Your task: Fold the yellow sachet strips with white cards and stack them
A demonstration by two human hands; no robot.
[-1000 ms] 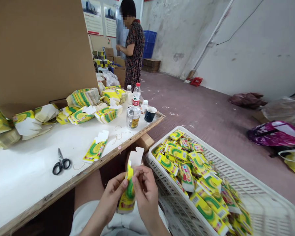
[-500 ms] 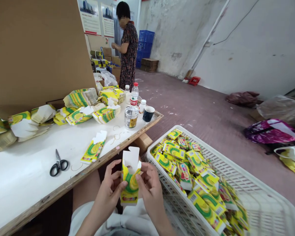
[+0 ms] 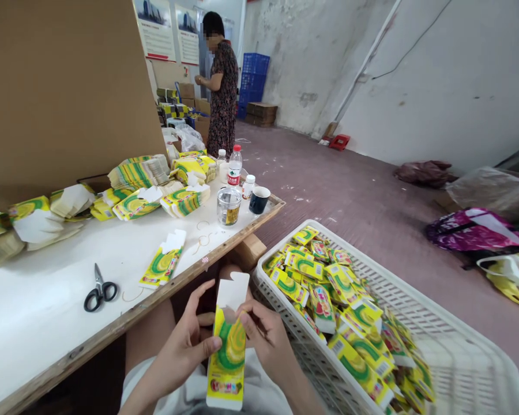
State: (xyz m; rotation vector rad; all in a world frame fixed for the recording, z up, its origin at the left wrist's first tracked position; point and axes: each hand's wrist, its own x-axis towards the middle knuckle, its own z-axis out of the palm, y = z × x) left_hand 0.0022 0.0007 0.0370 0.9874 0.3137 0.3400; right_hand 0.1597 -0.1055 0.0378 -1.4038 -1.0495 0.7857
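A small yellow-and-green carton point(image 3: 229, 357) is held over my lap, its white end flap standing up at the top. My left hand point(image 3: 188, 340) grips its left side, thumb on the front face and index finger stretched away. At the upper right edge, my right hand point(image 3: 266, 331) pinches the carton near the flap with thumb and fingertips. On the table, close to my left hand, lies one flat carton point(image 3: 163, 262) with its white flap raised. Black-handled scissors point(image 3: 100, 290) lie farther left.
White table point(image 3: 47, 311) has stacked flat cartons point(image 3: 140, 173) along the back. A jar point(image 3: 229, 206), a dark cup point(image 3: 259, 200) and a red-capped bottle point(image 3: 234, 167) stand near its far corner. A white basket point(image 3: 454, 351) of folded cartons is at my right. A person point(image 3: 222, 80) stands beyond.
The carton has come lower and shows its front face longer and more squarely. My right hand has moved up to its top edge; the left stays on its side.
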